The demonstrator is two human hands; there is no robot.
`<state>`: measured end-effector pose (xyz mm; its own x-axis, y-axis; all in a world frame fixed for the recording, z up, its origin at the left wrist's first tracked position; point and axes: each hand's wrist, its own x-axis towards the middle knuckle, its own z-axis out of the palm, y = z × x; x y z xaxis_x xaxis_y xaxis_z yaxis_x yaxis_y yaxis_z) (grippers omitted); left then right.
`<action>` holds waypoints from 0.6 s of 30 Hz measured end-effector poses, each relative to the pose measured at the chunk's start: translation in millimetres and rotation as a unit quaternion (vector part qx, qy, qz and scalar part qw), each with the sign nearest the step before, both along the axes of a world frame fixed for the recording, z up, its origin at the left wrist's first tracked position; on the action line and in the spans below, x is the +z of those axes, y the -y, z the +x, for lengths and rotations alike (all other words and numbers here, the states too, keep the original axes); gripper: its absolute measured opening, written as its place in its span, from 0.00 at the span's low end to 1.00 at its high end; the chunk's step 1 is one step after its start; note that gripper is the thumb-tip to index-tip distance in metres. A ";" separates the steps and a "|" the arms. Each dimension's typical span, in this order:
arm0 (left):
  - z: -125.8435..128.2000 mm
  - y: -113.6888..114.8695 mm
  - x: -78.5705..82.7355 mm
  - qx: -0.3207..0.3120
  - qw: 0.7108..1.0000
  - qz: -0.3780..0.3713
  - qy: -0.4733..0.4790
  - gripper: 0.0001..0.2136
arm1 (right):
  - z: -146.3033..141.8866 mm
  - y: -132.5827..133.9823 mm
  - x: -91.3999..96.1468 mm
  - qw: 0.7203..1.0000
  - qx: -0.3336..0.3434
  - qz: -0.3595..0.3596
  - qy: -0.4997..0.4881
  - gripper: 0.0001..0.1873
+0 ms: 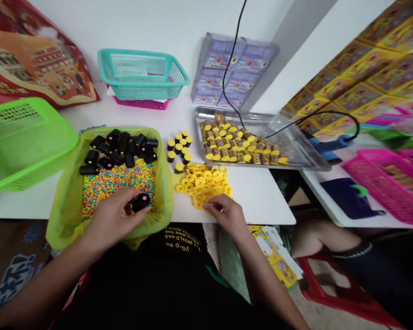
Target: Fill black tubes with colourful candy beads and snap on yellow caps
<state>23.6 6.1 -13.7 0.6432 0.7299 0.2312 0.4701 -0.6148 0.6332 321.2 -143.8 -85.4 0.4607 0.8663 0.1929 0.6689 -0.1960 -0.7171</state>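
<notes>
Held a small black tube (141,202) with a pink-dotted top in the left hand (113,220), just above multicoloured candy beads (119,183) inside a yellow-green plastic bag (67,220). Rested the right hand (227,213) at the edge of a loose heap of yellow caps (201,185) on a white table (261,204). Had more black tubes (120,149) piled at the bag's far end, upright capped tubes (177,146) just beside it, and labelled yellow-topped tubes (241,146) filling a steel tray (201,121) behind the caps.
</notes>
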 end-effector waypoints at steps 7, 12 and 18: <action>6.9 4.2 5.6 -0.010 0.999 0.005 0.035 0.07 | -31.9 0.6 -20.7 0.967 0.050 -0.019 0.250 0.11; 6.9 6.9 6.2 -0.022 0.998 0.002 0.051 0.06 | -19.5 -0.3 -20.5 0.937 0.096 0.086 0.326 0.11; 12.2 10.9 2.4 -0.018 0.998 -0.018 0.062 0.05 | -14.9 -13.6 11.5 0.978 0.077 0.183 0.060 0.05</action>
